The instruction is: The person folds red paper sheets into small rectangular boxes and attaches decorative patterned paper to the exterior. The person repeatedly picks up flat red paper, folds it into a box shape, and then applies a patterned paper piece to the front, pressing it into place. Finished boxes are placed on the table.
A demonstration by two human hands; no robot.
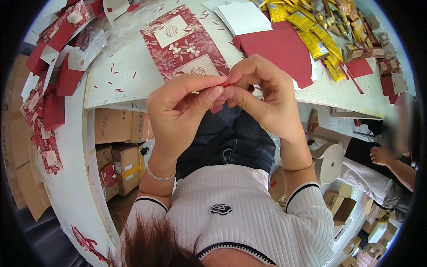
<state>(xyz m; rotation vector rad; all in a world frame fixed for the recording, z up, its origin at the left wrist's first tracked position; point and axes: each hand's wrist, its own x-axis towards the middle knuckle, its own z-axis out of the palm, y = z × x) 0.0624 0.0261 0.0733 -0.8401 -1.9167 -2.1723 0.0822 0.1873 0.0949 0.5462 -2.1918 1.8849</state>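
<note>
Above the table's front edge, my left hand (178,104) and my right hand (269,100) meet with their fingertips pinched together. Between them is a small length of red ribbon (227,84), mostly covered by my fingers. A little red piece (216,108) shows just beneath the fingertips; whether it is joined to the ribbon I cannot tell. Right behind my hands lies a flat red floral printed card sheet (182,46) with cream panels. To its right, plain dark red sheets (278,49) are stacked by a white sheet pile (243,18).
Yellow packets (307,31) are heaped at the back right. Red boxes (69,73) crowd the left side table (71,178), where red ribbons (86,240) lie nearer me. Cardboard boxes (126,164) fill the space under the table. Another person's hand (380,155) is at right, near a white stool (329,162).
</note>
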